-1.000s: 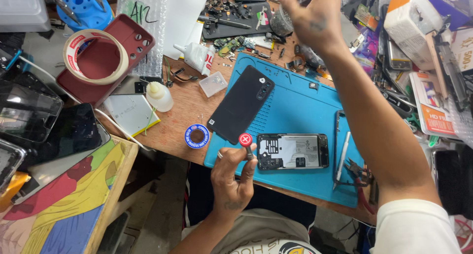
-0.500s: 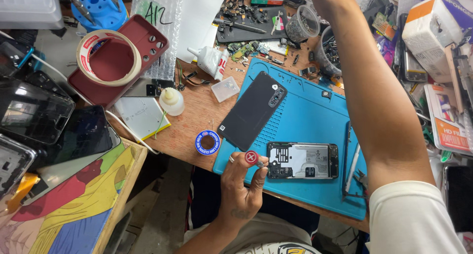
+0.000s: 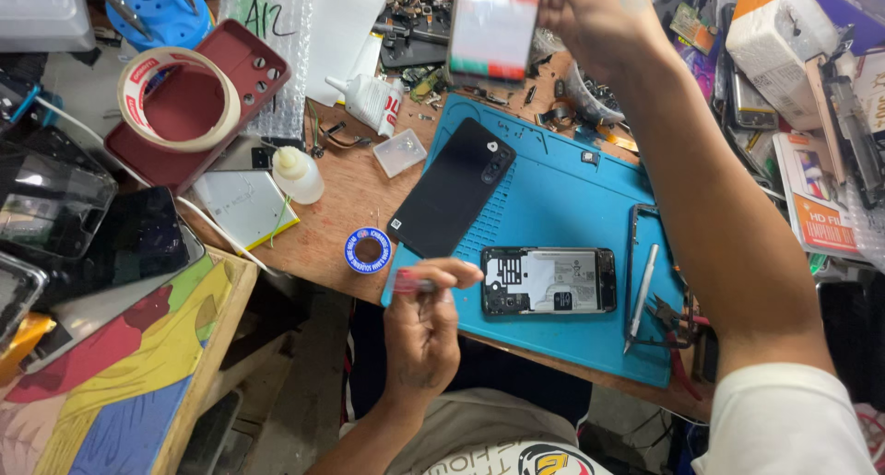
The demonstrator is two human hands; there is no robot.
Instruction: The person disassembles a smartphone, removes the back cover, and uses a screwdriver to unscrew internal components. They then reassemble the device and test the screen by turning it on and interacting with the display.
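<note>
Gripping a red tool (image 3: 412,282), left hand (image 3: 421,332); right hand (image 3: 590,14) grasps a phone screen (image 3: 493,28)

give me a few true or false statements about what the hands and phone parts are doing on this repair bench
1. The right hand holds a phone screen panel up above the bench. True.
2. The left hand is empty. False: it pinches a small red tool at the near edge of the blue mat.
3. The opened phone lies on the blue mat with its insides showing. True.
4. The black back cover rests inside the dark red phone case. False: it lies partly on the mat; the case holds a tape roll.
5. The metal pen-like tool lies left of the opened phone. False: it lies to its right.
</note>
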